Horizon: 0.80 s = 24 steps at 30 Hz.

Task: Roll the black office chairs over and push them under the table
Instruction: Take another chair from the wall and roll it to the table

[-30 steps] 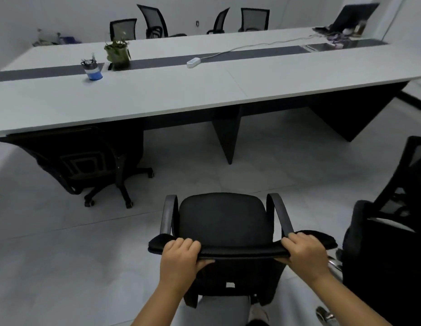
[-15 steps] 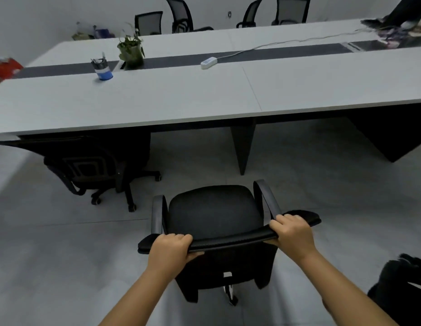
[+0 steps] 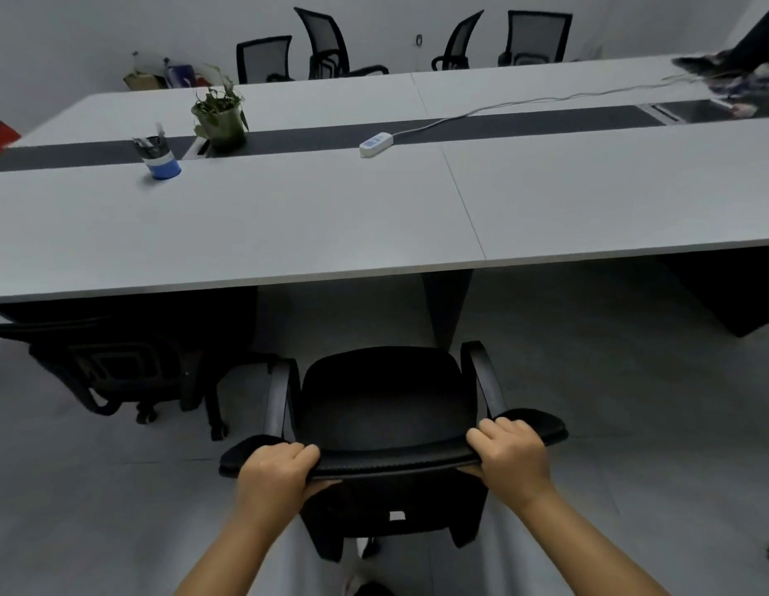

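Note:
A black office chair (image 3: 382,402) with armrests stands on the grey floor just short of the long white table's (image 3: 331,234) near edge, seat facing the table. My left hand (image 3: 275,471) grips the top of its backrest on the left, and my right hand (image 3: 509,458) grips the same top edge on the right. A second black chair (image 3: 116,372) sits tucked under the table at the left, its wheels showing.
A dark table leg (image 3: 445,303) stands just ahead of the chair, slightly right. On the table are a blue pen cup (image 3: 161,159), a potted plant (image 3: 221,114) and a white power strip (image 3: 376,144) with its cable. Several chairs (image 3: 326,45) line the far side.
The chair has rolled forward toward the table with both hands on its backrest. The view has closed in on the table, and the dark chair at the right edge has left the frame.

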### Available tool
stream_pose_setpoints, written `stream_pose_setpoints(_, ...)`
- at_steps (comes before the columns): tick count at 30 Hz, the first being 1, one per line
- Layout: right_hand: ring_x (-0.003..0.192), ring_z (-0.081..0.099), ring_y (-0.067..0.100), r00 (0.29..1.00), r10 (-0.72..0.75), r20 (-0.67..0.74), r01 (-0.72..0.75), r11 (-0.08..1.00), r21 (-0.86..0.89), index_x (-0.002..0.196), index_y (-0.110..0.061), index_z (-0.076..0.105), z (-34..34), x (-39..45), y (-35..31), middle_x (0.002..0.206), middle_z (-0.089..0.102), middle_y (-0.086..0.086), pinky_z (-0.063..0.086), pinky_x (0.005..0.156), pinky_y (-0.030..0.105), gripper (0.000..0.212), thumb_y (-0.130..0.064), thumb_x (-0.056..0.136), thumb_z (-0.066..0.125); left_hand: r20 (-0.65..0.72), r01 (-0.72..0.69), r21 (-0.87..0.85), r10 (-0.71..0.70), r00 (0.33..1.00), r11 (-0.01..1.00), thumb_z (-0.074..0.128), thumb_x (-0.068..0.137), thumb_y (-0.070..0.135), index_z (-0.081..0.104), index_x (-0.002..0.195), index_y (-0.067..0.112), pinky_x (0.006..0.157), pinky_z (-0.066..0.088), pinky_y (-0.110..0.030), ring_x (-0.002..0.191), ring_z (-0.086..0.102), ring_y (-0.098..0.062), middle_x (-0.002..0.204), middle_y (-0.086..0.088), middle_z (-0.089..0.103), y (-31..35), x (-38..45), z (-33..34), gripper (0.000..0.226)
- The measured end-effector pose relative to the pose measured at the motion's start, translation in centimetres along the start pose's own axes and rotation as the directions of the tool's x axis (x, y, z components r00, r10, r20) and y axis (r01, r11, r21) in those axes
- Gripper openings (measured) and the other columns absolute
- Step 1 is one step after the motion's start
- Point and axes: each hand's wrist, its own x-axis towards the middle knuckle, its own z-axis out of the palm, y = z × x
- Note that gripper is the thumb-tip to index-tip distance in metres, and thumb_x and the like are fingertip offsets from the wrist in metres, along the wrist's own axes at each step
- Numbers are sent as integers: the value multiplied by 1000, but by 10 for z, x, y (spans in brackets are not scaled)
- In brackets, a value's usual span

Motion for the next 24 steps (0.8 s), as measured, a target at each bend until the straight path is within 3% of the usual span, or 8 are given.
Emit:
stream_pose_setpoints(6,39,40,15,998,24,53,-22,999,-28,46,-15,49,51,53,28,44,42,-2,17,53,25,66,-61,89,29,60,57,-4,-56,997,998,16,92,60,52,47,17,38,27,-20,34,41,-12,40,5,42,-31,60,36,72)
stream_pose_setpoints(7,39,39,15,996,15,91,-11,999,-44,46,-15,48,59,62,38,44,41,-2,16,53,25,60,-59,86,41,72,63,5,-63,995,998,16,92,60,52,48,17,39,27,-21,34,41,-12,40,5,41,-32,68,42,71)
stream_pose_setpoints(9,40,38,16,987,3,162,7,998,-59,48,-16,46,75,75,57,45,39,-2,13,53,25,41,-37,60,79,61,73,18,-74,995,997,17,92,59,51,47,17,43,23,-21,34,41,-13,40,4,40,-30,81,54,71)
stream_pose_setpoints(10,41,38,16,985,-4,171,14,998,-54,50,-17,45,82,78,65,46,39,-2,11,54,24,39,-25,53,83,53,76,26,-77,996,997,18,92,59,51,46,16,44,22,-23,34,41,-14,40,3,40,-29,86,58,71)
stream_pose_setpoints(12,43,38,16,991,-45,126,45,999,-3,58,-18,38,92,80,80,47,38,-2,10,56,24,27,-20,77,58,19,81,19,-81,996,997,19,93,56,54,46,14,50,23,-27,33,41,-16,39,1,41,-26,94,65,72)
stream_pose_setpoints(14,46,34,14,994,-58,95,52,997,62,60,-19,36,94,78,86,49,38,-3,13,56,23,16,-21,76,32,19,84,20,-85,996,996,20,94,55,56,49,13,54,22,-28,33,43,-17,40,0,43,-23,95,67,71)
stream_pose_setpoints(18,48,30,14,994,-63,93,53,994,99,58,-19,37,94,76,86,48,37,-3,15,55,23,10,-19,65,44,16,95,35,-96,995,995,23,92,57,42,68,19,54,21,-27,34,44,-18,42,0,45,-20,94,65,49)
stream_pose_setpoints(24,51,28,14,987,-81,136,69,994,89,59,-18,39,91,82,82,54,33,-3,13,55,23,24,-18,56,63,3,108,82,-109,994,991,23,92,59,60,58,11,54,25,-28,37,50,-19,44,-1,53,-21,96,65,69)
